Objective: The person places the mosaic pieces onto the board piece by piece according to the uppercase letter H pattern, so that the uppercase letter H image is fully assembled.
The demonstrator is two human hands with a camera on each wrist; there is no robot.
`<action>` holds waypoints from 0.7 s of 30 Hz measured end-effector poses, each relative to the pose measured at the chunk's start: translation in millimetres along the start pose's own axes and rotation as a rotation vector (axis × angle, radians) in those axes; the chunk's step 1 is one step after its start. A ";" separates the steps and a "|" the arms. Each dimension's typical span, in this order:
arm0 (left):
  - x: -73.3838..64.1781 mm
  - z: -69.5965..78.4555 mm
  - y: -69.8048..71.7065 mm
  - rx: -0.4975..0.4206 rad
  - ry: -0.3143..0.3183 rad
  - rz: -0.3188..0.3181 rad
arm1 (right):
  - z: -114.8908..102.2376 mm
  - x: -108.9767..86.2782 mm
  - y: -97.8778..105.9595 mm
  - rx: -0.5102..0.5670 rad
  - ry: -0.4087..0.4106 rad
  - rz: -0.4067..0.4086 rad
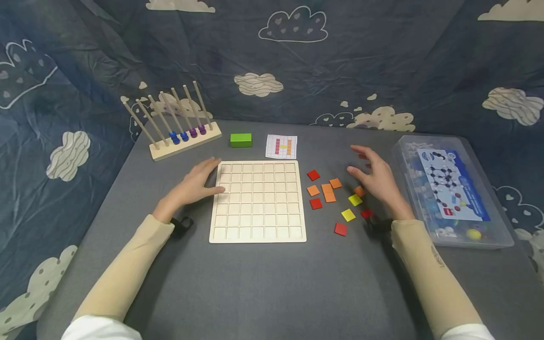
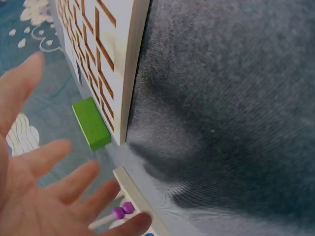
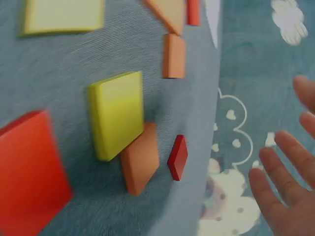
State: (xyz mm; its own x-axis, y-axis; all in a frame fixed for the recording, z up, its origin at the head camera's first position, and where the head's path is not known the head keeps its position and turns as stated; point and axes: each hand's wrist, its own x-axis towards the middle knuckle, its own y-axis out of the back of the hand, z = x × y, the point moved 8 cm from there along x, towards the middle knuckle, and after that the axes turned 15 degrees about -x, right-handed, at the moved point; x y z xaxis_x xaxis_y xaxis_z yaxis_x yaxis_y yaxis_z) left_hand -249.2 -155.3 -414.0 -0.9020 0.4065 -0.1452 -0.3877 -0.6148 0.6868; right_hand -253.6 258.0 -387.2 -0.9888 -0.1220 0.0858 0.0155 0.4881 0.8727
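A pale wooden grid board (image 1: 258,203) lies in the middle of the table. My left hand (image 1: 193,185) is at its upper left edge, fingers extended, the thumb overlapping the board's side in the head view. In the left wrist view the same hand (image 2: 54,196) has its fingers spread and holds nothing. To the right of the board lie several small square tiles: red (image 1: 340,229), orange (image 1: 328,192) and yellow (image 1: 348,215). My right hand (image 1: 376,177) hovers beside them with loosely bent fingers and nothing held. A yellow tile (image 3: 118,115) overlaps an orange tile (image 3: 141,160) in the right wrist view.
Behind the board are a green block (image 1: 241,140) and a printed pattern card (image 1: 281,147). A wooden peg stand (image 1: 187,140) with blue and purple beads stands at the back left. On the right lies a clear plastic case (image 1: 463,193). A cloud-print cloth (image 1: 361,61) hangs behind the table.
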 end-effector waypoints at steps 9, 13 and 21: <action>-3.3 -16.3 -14.8 -0.022 0.039 -0.149 | 32.8 19.3 -9.9 0.260 -0.222 -0.136; -4.3 -18.5 -15.4 0.003 0.056 -0.154 | 43.6 26.1 -16.1 0.284 -0.259 -0.217; -3.9 -20.2 -14.9 0.022 0.058 -0.167 | 53.2 35.3 -22.7 0.280 -0.287 -0.316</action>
State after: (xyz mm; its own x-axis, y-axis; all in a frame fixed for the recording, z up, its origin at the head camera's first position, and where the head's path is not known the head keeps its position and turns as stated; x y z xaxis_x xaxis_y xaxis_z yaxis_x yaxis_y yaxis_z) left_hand -243.8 -161.4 -438.1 -0.8351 0.4615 -0.2993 -0.5295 -0.5268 0.6649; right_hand -296.7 288.6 -429.5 -0.9404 -0.0783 -0.3310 -0.2924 0.6831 0.6692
